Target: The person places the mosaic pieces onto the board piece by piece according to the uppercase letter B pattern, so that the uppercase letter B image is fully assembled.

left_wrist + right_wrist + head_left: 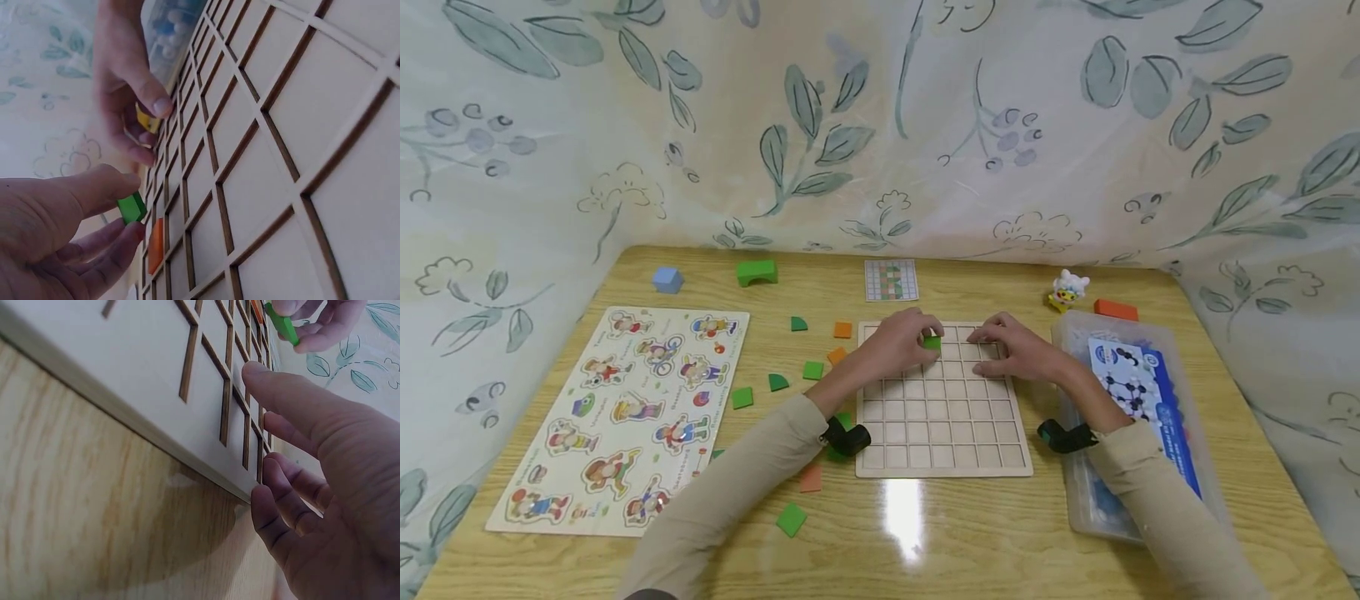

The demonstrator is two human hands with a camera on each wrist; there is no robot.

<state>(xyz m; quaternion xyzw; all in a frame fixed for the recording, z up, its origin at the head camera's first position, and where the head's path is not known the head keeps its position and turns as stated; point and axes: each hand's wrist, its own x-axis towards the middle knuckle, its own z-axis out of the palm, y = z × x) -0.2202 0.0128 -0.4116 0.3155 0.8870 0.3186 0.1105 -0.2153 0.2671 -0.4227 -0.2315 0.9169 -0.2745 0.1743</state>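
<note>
Bench fills lower frame; gridded board sits approx. ctr. R hand, board's upper right: grip loosely spread, holding nothing. L hand, board's upper ctr: grip narrowed to pc width, pinching green pc, which looks tilted at the grid; contact unclear. Orange pc nearby. Prob best: level green pc, square edges w/ cell, lower gently, avoid bumping orange.

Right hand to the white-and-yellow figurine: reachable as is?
Probably yes: the right hand holds nothing, and nothing visible stands between it and the figurine, just beyond it. The plastic box sits close on the figurine's near side, so might crowd the approach slightly.
</note>
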